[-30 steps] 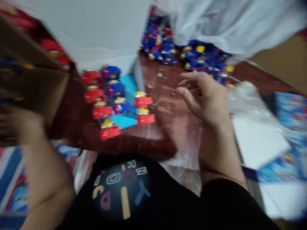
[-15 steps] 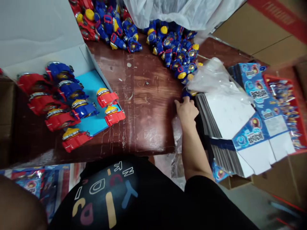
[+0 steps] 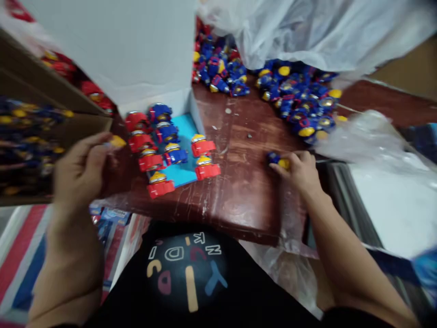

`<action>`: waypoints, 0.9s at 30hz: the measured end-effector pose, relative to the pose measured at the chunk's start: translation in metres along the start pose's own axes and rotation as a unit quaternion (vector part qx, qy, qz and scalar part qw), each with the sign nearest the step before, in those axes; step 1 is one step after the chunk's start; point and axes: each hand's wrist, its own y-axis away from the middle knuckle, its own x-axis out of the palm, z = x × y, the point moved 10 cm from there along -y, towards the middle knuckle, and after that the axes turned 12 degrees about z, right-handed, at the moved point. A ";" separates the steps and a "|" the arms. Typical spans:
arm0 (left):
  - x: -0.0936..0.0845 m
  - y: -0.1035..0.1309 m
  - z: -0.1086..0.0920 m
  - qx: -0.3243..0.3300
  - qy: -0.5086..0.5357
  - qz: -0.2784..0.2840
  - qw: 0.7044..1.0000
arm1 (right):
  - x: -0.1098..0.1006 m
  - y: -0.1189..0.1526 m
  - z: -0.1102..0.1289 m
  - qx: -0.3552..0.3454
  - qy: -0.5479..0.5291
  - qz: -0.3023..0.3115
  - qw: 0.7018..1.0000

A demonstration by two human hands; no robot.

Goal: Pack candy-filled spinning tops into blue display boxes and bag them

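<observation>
My right hand [image 3: 302, 173] is closed on a small blue toy with a yellow part [image 3: 274, 158], over the right side of the table. At the left, my left hand [image 3: 80, 168] pinches a small toy with a yellow top [image 3: 118, 141]; motion blur hides its other colours. It is between a brown carton and an open white box [image 3: 198, 114] with a light-blue bottom. Rows of toys stand in that box: red ones [image 3: 150, 161] at the left, blue ones [image 3: 167, 133] beside them, and two red ones [image 3: 207, 170] along the right side.
Blue and yellow toys [image 3: 297, 100] lie heaped at the back, partly under white plastic sheeting [image 3: 307, 32]. The brown carton [image 3: 99, 123] at the left holds several more. Clear plastic bags [image 3: 362, 136] and a stack of flat cardboard boxes [image 3: 392, 191] are at the right.
The view has swung left. My right hand has drawn back from the heap's near end with a blue toy. My left hand has come into view, pinching a yellow-topped toy.
</observation>
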 end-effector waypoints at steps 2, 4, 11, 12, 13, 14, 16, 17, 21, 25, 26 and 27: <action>0.008 0.010 -0.002 0.024 0.013 0.012 1.000 | 0.024 0.004 0.044 -0.058 -0.036 0.018 0.998; 0.019 0.013 -0.013 0.078 0.031 0.047 0.995 | 0.036 0.009 0.084 -0.091 -0.059 0.051 0.993; 0.059 0.027 -0.073 0.231 -0.114 0.171 0.951 | -0.103 0.026 0.268 -0.331 -0.227 -0.114 0.909; 0.068 0.030 -0.080 0.239 -0.116 0.204 0.942 | -0.115 0.027 0.301 -0.385 -0.240 -0.084 0.887; 0.077 0.033 -0.085 0.240 -0.112 0.232 0.936 | -0.125 0.030 0.332 -0.451 -0.245 -0.059 0.856; 0.083 0.036 -0.090 0.242 -0.105 0.251 0.931 | -0.128 0.031 0.356 -0.490 -0.242 -0.025 0.837; 0.088 0.041 -0.100 0.252 -0.084 0.262 0.928 | -0.130 0.032 0.386 -0.543 -0.230 0.016 0.807; 0.088 0.043 -0.104 0.259 -0.080 0.258 0.927 | -0.130 0.033 0.394 -0.558 -0.222 0.024 0.799; 0.085 0.053 -0.111 0.305 -0.170 0.220 0.911 | -0.119 0.045 0.408 -0.601 -0.160 0.055 0.781; 0.080 0.063 -0.119 0.410 -0.270 0.121 0.863 | -0.103 0.020 0.396 -0.457 -0.328 0.154 0.812; 0.079 0.065 -0.119 0.431 -0.284 0.096 0.851 | -0.095 0.010 0.389 -0.393 -0.372 0.181 0.821; 0.078 0.064 -0.119 0.440 -0.292 0.078 0.845 | -0.088 0.003 0.381 -0.339 -0.400 0.203 0.827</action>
